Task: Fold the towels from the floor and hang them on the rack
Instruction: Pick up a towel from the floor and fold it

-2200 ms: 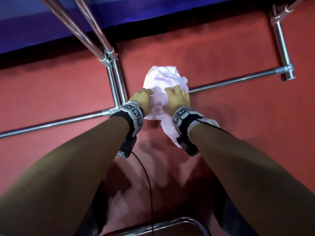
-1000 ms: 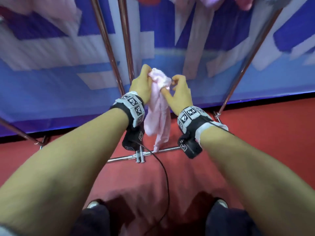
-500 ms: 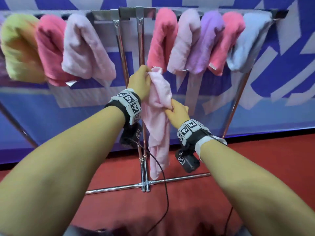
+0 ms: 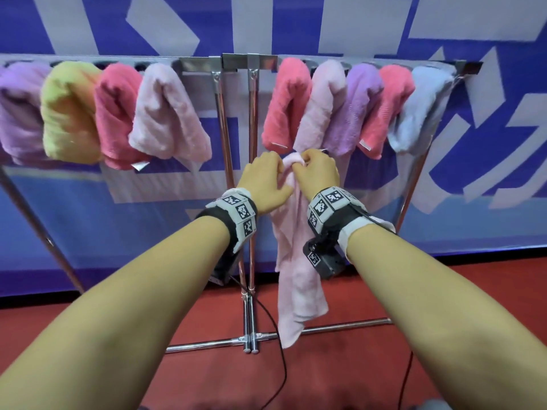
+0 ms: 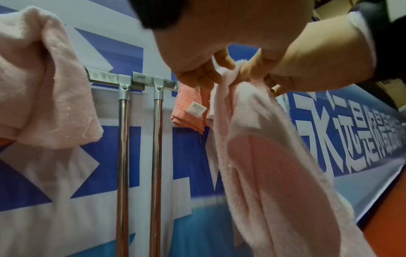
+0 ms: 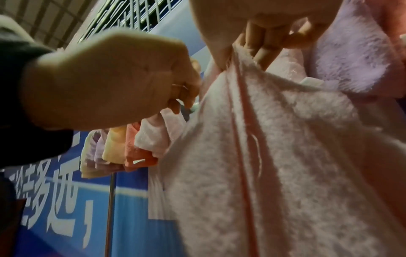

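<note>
Banner (image 4: 296,22) in blue and white fills the background, and in front of it stands the chrome rack (image 4: 204,63), its top bar already carrying folded towels: four left of the twin centre posts (image 4: 251,119) and five to the right. Floor (image 4: 340,362) below is red, crossed by the rack's lower rail (image 4: 349,323).

The pale pink towel (image 4: 296,279) in hand is off the floor and in the air, hanging below the top bar, just in front of the right-hand group of hung towels (image 4: 355,108). Its long axis runs vertically: the top is bunched at the hands and the free end points straight down, reaching about level with the lower rail in the head view. It is gathered lengthwise and rumpled, not yet squared into a fold.

Both hands meet at that top edge, likely so the cloth drops under its own weight and its corners can be found and spread. The left hand (image 4: 263,182) pinches the edge between thumb and curled fingers; the right hand (image 4: 316,176) is clenched on the same edge just beside it, the knuckles nearly touching. In my judgement, folding comes next, then draping over the bar.
</note>
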